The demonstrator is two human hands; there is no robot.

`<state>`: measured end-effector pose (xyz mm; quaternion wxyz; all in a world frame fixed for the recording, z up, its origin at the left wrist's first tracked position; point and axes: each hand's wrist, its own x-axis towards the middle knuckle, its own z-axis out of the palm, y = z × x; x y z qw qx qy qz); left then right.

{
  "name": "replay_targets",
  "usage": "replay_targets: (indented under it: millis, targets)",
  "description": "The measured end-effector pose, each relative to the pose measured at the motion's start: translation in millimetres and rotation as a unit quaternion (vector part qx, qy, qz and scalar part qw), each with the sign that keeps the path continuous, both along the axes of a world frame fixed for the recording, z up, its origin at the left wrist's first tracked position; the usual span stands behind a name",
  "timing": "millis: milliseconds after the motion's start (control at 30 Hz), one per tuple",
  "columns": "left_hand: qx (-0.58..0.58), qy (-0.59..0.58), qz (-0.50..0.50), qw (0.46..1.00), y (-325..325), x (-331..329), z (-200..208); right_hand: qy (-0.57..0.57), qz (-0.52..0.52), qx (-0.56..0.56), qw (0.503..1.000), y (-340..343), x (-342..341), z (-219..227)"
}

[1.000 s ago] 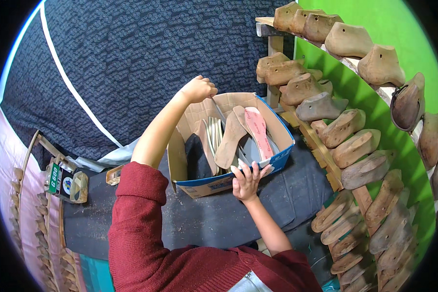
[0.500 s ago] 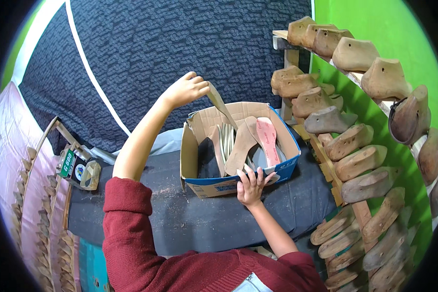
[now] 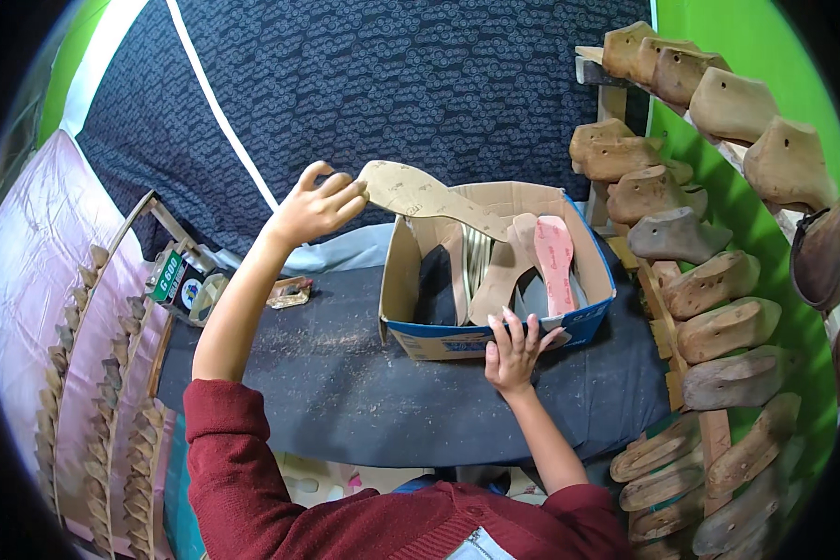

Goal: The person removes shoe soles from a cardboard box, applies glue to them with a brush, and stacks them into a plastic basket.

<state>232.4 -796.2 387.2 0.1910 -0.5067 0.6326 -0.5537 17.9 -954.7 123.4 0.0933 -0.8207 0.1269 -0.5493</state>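
Note:
A tan shoe insole hangs from the fingers of my left hand, which pinches its wide end. Its narrow end lies over the open cardboard box. My right hand rests with spread fingers on the box's near rim. Inside the box stand a brown insole, a pink insole with printing on it, a black piece and a row of several pale, thin edges. The bottom of the box is hidden by these pieces.
The box stands on a dark cloth-covered table strewn with light crumbs. Racks of wooden shoe lasts rise close on the right. At left are a green and black container, a small wooden piece and more racks.
My left hand has moved left and slightly down, and the insole has turned from steep to nearly flat, its broad face showing. The view has shifted; my right hand stays on the rim.

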Motion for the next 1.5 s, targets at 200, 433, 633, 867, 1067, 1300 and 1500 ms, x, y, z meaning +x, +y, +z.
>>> replay_targets:
  millis: [200,433,633,867,1067,1300,1500]
  targets:
    - [-0.104,-0.021,-0.014,0.994,65,-8,-26,0.024,-0.003,0.093,0.995,25,-8,27]
    - [-0.176,-0.016,-0.011,0.984,152,3,-64,-0.041,0.002,0.198,0.979,69,6,46]
    - [-0.205,0.009,-0.027,0.978,244,36,-89,-0.106,0.071,0.17,0.977,141,50,51]
    - [-0.236,0.081,-0.031,0.968,346,76,-135,-0.185,0.283,0.411,0.847,241,124,45]
    - [-0.248,0.177,-0.009,0.952,400,103,-181,-0.152,0.356,0.565,0.729,288,161,28]
    - [-0.399,0.659,-0.17,0.615,399,108,-249,-0.083,0.387,0.654,0.645,311,173,8]
    - [-0.248,0.835,-0.489,-0.04,369,107,-254,-0.04,0.407,0.712,0.571,324,183,-6]
